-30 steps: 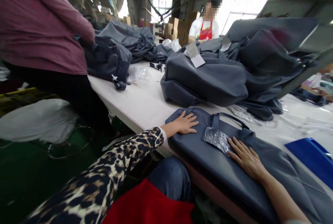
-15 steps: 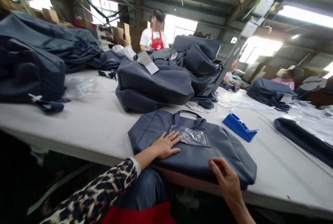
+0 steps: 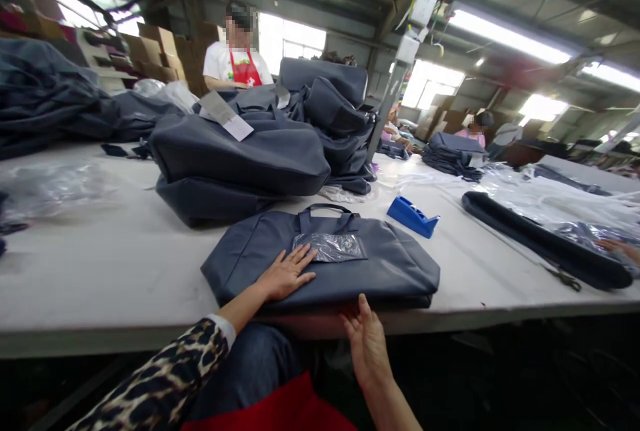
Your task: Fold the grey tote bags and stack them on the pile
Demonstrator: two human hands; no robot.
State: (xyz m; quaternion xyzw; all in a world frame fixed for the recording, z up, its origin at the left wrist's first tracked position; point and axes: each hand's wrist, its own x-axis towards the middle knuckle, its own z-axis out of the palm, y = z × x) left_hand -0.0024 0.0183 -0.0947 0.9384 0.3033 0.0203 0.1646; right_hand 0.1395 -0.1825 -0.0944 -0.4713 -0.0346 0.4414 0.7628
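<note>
A dark blue bag [image 3: 390, 267] lies flat at the table's front edge, its two strap handles [image 3: 345, 219] towards the far side. My left hand [image 3: 286, 275] rests flat on the bag with its fingers spread, the fingertips on a clear plastic packet [image 3: 343, 248] below the handles. Just below the bag's near edge is my right hand [image 3: 367, 337], turned partly palm up. Its thumb points at that edge and the fingers stand apart, with nothing seen in them. Whether it touches the bag's underside I cannot tell.
A blue tape dispenser [image 3: 413, 216] stands right of the bag on the white table [image 3: 125, 271]. Behind are piled dark blue bags [image 3: 240, 154]. Crumpled clear plastic [image 3: 60, 184] lies left, and a long dark roll [image 3: 540, 241] right. A person in a red apron [image 3: 245, 69] is across the table.
My view has swung to the right. My right hand has moved from over the bag's front right part down to its near edge, and its fingers have opened out. My left hand stays on the bag.
</note>
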